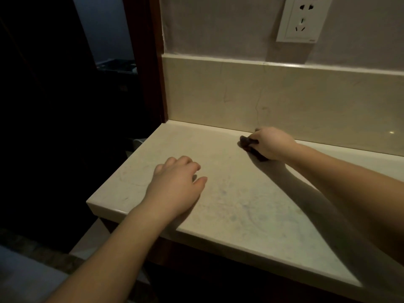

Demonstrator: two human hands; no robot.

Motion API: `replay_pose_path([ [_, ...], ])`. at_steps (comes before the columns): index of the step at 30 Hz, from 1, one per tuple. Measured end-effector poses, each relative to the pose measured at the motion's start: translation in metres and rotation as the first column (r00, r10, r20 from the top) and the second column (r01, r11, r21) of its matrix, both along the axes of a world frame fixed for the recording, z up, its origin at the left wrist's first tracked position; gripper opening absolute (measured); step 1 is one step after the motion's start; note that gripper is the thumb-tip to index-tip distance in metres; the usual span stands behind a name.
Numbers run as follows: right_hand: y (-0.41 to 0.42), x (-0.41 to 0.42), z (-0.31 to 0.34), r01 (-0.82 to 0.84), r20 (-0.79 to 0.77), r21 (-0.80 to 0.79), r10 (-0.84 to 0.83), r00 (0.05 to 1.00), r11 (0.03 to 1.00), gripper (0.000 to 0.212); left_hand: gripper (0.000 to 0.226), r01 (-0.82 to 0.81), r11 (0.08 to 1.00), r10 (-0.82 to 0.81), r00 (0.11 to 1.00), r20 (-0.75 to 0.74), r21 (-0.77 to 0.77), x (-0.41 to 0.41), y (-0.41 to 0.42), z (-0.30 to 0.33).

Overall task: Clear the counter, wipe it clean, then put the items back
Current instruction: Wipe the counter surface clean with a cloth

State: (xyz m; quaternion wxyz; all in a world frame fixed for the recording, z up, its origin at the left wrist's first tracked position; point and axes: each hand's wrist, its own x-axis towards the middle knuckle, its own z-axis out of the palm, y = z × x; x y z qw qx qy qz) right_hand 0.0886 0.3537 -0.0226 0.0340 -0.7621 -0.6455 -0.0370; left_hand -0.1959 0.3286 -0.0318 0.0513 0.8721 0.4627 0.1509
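— Surface, item one: pale stone counter, faint bluish smears across its middle, left end cut square and dropping to a dark floor area. Anything on it?

— Item two: dark cloth, small and bunched, lying on the counter far back, just beside the seam where the counter meets the backsplash.

— Held?

— Yes. Right hand grips it, fingers curled over the cloth and knuckles up; only the cloth's left and lower ends show past the fingers.

— Item three, the other hand?

— Left hand, palm down on the counter near the left end, fingers loosely bent and slightly spread, holding nothing. Well apart from the cloth.

— Open room?

— Bare stone lies between the two hands and toward the front edge, crossed by the right forearm's shadow. Back is closed off by the backsplash, left rear corner by a dark wooden frame.

— Wall fittings?

— White socket on the wall, above the backsplash, upper right.

— Containers?

— One dark bin-like shape in the gloom beyond the frame; contents cannot be made out.
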Motion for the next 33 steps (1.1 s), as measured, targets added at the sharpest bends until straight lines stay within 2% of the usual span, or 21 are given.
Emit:
replay_pose_path([
  [5, 0.003, 0.011, 0.001, 0.047, 0.108, 0.039, -0.051, 0.993, 0.998, 0.035, 0.041, 0.018, 0.997, -0.028, 0.990, -0.139, -0.074, 0.010, 0.000, 0.001],
  [9, 0.046, -0.018, -0.006, 0.075, 0.012, 0.074, -0.076, 0.997, 0.994, 0.041, 0.044, 0.000, 0.997, -0.014, 0.983, -0.183, -0.081, 0.014, -0.002, -0.001],
  [13, 0.079, -0.044, -0.005, 0.122, -0.103, 0.066, -0.115, 0.988, 0.990, 0.018, 0.043, -0.024, 0.999, 0.015, 0.983, -0.182, -0.049, 0.017, -0.004, -0.002],
  [15, 0.083, -0.041, -0.005, 0.128, -0.082, 0.081, -0.121, 0.989, 0.988, 0.019, 0.043, -0.026, 0.999, 0.016, 0.981, -0.194, -0.048, 0.017, -0.005, -0.002],
  [17, 0.079, -0.029, -0.004, 0.133, -0.035, 0.095, -0.130, 0.991, 0.987, 0.025, 0.043, -0.025, 0.998, 0.014, 0.978, -0.207, -0.053, 0.017, -0.005, -0.002],
  [25, 0.022, 0.056, -0.011, 0.098, 0.144, 0.100, -0.112, 0.983, 0.990, 0.027, 0.043, -0.009, 0.997, -0.008, 0.975, -0.222, -0.076, 0.017, -0.005, 0.002],
  [28, 0.012, 0.072, -0.011, 0.102, 0.130, 0.095, -0.114, 0.985, 0.990, 0.027, 0.043, 0.004, 0.997, -0.021, 0.974, -0.226, -0.075, 0.016, -0.004, 0.002],
  [33, 0.023, 0.045, -0.007, 0.076, 0.045, 0.094, -0.080, 0.996, 0.993, 0.027, 0.044, 0.005, 0.996, -0.024, 0.976, -0.215, -0.088, 0.015, -0.002, 0.002],
])
